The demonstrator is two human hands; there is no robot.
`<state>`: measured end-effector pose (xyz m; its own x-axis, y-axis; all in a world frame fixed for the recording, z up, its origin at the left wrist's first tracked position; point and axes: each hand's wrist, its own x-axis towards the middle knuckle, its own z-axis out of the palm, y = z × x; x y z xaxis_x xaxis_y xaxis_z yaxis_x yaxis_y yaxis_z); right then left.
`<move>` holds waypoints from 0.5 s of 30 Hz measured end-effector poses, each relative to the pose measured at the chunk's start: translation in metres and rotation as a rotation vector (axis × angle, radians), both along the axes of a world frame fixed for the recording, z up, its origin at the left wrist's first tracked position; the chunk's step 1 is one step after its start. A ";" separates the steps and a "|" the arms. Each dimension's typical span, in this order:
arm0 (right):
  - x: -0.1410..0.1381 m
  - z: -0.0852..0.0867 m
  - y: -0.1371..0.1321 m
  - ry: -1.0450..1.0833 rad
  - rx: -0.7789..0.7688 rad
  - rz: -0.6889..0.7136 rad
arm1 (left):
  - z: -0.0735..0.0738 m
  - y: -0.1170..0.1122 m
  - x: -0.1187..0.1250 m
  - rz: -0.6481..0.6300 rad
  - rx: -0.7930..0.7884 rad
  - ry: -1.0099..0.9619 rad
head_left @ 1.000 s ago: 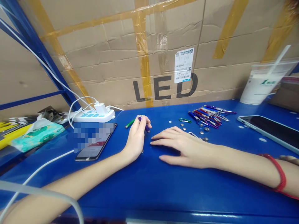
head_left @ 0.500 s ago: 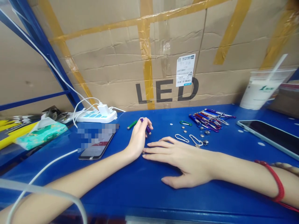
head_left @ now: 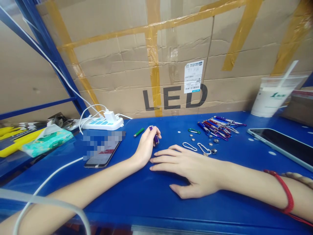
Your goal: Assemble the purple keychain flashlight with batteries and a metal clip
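Observation:
My left hand (head_left: 145, 145) is closed around a short purple metal tube (head_left: 156, 139), resting on the blue tabletop. A similar green tube (head_left: 139, 132) lies just left of these fingers. My right hand (head_left: 193, 169) lies palm down with its fingers stretched out, tips close to the left wrist, and I see nothing in it. Beyond the right hand are two silver carabiners (head_left: 189, 146), a green carabiner (head_left: 194, 131) and several small button cells (head_left: 210, 144). A pile of keychain penlights (head_left: 215, 125) in blue, red, silver and purple lies farther back.
A dark phone (head_left: 104, 155) and a white power strip (head_left: 104, 123) with cables are at left, near a green tissue pack (head_left: 47, 142). At right stand a drink cup (head_left: 267, 98) and another phone (head_left: 283, 143). A cardboard box (head_left: 117, 71) walls off the back.
The purple tube has tilted slightly in my left hand and sits more upright. My right hand stays flat in nearly the same place. The whole view has shifted a little.

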<state>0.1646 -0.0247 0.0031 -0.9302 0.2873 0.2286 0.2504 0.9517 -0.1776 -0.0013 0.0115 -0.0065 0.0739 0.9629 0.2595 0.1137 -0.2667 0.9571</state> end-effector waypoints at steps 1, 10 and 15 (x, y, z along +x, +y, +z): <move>0.000 0.000 0.000 0.013 0.004 0.001 | 0.000 0.000 0.000 -0.003 0.002 -0.001; 0.004 -0.011 0.010 0.127 0.176 -0.108 | 0.000 0.000 0.001 -0.032 0.015 0.006; 0.007 -0.016 0.017 0.182 0.252 -0.136 | 0.001 -0.002 0.000 -0.038 -0.008 0.009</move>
<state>0.1713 -0.0081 -0.0134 -0.8245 0.3188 0.4674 0.3635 0.9316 0.0057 -0.0008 0.0095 -0.0051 0.1129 0.9614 0.2511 0.1118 -0.2634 0.9582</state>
